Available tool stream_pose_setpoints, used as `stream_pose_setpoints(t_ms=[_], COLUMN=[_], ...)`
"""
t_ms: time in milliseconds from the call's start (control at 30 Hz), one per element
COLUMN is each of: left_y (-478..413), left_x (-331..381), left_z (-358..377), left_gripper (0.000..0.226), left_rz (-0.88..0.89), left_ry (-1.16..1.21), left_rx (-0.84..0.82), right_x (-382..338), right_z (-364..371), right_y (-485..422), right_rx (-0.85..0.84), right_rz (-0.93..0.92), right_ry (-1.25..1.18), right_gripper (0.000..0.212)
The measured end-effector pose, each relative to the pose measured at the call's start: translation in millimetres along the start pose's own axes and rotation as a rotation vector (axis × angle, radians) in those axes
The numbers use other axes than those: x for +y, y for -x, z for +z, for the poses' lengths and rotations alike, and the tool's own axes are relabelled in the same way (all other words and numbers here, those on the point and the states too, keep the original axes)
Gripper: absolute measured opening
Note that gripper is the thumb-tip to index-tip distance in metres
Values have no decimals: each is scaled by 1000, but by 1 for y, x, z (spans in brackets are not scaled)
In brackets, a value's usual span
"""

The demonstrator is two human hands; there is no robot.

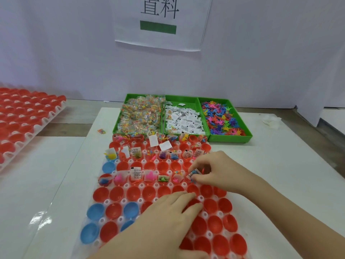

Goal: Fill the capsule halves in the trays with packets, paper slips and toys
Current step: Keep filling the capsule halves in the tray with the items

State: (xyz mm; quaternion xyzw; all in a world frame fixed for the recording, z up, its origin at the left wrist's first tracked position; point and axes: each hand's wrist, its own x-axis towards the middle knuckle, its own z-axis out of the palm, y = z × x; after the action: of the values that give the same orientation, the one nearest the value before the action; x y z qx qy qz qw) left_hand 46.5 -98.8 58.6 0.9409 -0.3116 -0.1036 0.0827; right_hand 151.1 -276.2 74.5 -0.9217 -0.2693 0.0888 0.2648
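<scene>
White worktop point(280, 165) is occupied at centre frame by the capsule tray point(143, 161). A paper slip point(193, 173) is pinched in the right hand point(214, 171) there; the left hand point(168, 212) is laid flat below.

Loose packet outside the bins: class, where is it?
Head view: the loose packet lies on the white sheet, left of the green packet bin, beyond the capsule tray's far-left corner.

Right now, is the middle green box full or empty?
Partly full: paper slips cover most of the box, bare floor showing at the back.
</scene>
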Motion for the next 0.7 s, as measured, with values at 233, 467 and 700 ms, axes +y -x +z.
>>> stream_pose_setpoints(t_ms=[233, 467, 700], left_y=[2, 0, 1], left_x=[2, 2, 1], left_z=[0, -1, -8], left_gripper=[77, 77, 80], left_rz=[-63, -64, -36], left_ry=[-99, -153, -53], left_rx=[43, -29, -117], right_x=[-10, -14, -8], right_z=[-6, -2, 7], right_y=[-11, -18, -12], right_rx=[-115, -120, -40], right_rz=[-35, -41, -63], right_ry=[209, 264, 236], right_gripper=[18, 20, 15])
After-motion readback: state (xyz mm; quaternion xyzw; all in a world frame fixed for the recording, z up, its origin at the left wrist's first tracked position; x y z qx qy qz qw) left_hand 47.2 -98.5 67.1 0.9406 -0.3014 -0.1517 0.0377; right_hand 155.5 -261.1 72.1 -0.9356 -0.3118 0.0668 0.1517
